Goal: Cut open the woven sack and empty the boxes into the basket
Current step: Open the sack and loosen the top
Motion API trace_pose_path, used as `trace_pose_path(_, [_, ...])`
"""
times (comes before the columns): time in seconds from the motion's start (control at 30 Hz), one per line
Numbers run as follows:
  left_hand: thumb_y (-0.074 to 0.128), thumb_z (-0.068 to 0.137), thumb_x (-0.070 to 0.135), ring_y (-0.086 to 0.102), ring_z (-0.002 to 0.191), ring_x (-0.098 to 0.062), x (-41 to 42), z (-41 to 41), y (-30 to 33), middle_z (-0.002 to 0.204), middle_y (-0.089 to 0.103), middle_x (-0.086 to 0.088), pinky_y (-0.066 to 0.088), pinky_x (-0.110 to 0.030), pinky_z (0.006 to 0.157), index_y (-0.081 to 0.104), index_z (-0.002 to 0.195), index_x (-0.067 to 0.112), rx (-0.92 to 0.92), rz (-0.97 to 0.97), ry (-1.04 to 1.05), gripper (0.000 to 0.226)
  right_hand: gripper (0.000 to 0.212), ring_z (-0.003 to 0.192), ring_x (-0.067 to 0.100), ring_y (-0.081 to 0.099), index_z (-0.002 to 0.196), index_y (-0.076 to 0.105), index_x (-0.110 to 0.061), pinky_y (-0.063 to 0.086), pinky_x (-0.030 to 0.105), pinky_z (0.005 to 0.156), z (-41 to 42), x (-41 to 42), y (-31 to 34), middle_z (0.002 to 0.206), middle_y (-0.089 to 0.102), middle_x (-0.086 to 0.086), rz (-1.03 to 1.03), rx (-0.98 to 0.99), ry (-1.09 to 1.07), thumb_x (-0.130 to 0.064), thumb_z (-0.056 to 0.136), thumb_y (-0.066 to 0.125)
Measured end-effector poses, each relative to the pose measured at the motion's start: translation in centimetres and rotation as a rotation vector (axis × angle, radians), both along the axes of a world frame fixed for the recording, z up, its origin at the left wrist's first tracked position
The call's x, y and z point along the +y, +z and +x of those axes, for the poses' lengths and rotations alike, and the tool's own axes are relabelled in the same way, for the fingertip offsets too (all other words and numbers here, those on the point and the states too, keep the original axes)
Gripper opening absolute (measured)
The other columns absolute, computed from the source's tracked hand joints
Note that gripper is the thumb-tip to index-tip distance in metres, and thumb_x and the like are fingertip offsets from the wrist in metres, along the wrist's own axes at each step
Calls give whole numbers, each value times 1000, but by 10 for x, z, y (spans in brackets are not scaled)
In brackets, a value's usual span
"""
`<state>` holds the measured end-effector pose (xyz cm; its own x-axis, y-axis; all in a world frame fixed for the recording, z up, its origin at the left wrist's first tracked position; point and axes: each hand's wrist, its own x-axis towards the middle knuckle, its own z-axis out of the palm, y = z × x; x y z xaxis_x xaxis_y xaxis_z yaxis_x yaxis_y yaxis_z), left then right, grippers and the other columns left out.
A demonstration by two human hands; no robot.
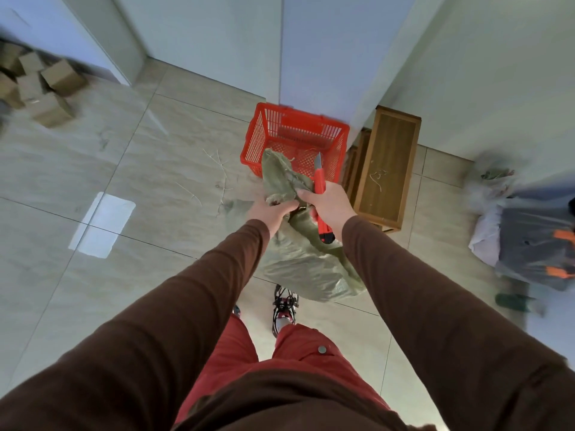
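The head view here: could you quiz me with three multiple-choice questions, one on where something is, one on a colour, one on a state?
1. Where does the red basket stand?
A. on the wooden stand
B. on the floor against the wall corner
C. among the cardboard boxes

2. What colour is the utility knife?
A. red
B. blue
C. yellow

3. How is the knife's blade?
A. retracted
B. extended, pointing toward the basket
C. stuck in the sack

Answers: 1 B, the basket sits on the tiles at the corner, left of the wooden stand. 2 A, its handle shows red in the right hand. 3 B, the pale blade sticks out beyond the hand, over the basket, while the left hand grips the woven sack.
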<state>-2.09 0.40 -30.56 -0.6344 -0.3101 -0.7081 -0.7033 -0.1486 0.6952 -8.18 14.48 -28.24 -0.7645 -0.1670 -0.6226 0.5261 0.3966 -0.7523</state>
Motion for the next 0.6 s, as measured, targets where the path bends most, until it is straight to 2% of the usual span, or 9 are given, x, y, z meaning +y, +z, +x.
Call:
trace_pose_path(0.07, [83,63,46,70,106,-31,-4,-3,-10,111,75,-7,53,-52,100,72,105,17,41,66,55,52,31,40,12,47,80,46,-15,44,29,47,-6,-1,4,59,50,1,37,34,36,-17,97,72])
trace_pose_path(0.13, [76,75,45,70,105,-35,-13,-6,-15,102,75,-7,52,-56,101,72,89,23,54,43,67,26,23,47,13,50,86,54,-15,48,31,54,-15,2,5,66,54,0,109,77,3,-24,97,71])
trace_pose_path(0.2, [67,90,35,69,105,-37,-24,-6,-14,97,73,-6,51,-55,101,69,91,23,43,30,67,11,18,59,16,54,101,64,-14,51,35,63,-27,9,5,77,60,0,172,121,-51,-31,97,70])
trace_pose_path(0.3, [61,97,28,70,95,-31,-29,-2,0,95,71,-3,59,-45,86,68,109,18,49,37,92,17,15,59,17,53,106,66,-13,51,33,61,-38,16,10,80,60,3,176,155,-62,-26,99,67])
trace_pose_path(0.37, [57,100,26,66,77,-16,-27,-4,8,86,67,2,54,-29,62,65,105,18,52,87,97,12,7,53,15,52,104,63,-15,50,28,53,-39,16,18,75,59,3,59,126,-15,-20,100,67])
trace_pose_path(0.4, [57,101,26,63,71,-12,-25,-7,11,82,65,4,50,-25,58,63,98,20,59,108,102,9,6,50,13,52,102,61,-17,50,26,51,-37,15,22,71,58,2,13,100,31,-18,100,67])
trace_pose_path(0.47, [58,100,23,60,69,-14,-22,-14,19,79,62,1,49,-28,62,61,91,21,84,161,109,10,8,45,11,50,101,60,-16,49,24,49,-30,14,27,64,55,2,-41,39,115,-17,100,68])
trace_pose_path(0.53, [60,98,10,62,74,-19,-21,-20,27,85,64,-4,53,-34,70,59,95,19,135,204,61,10,11,43,11,49,107,61,-9,48,24,47,-24,13,27,64,53,3,-93,-25,126,-14,100,68])
trace_pose_path(0.6, [62,88,-10,66,81,-22,-18,-24,31,94,68,-8,59,-35,75,58,102,19,146,216,-85,32,23,44,13,49,120,61,-3,46,25,47,-18,11,26,63,53,4,-124,-66,142,-9,99,66])
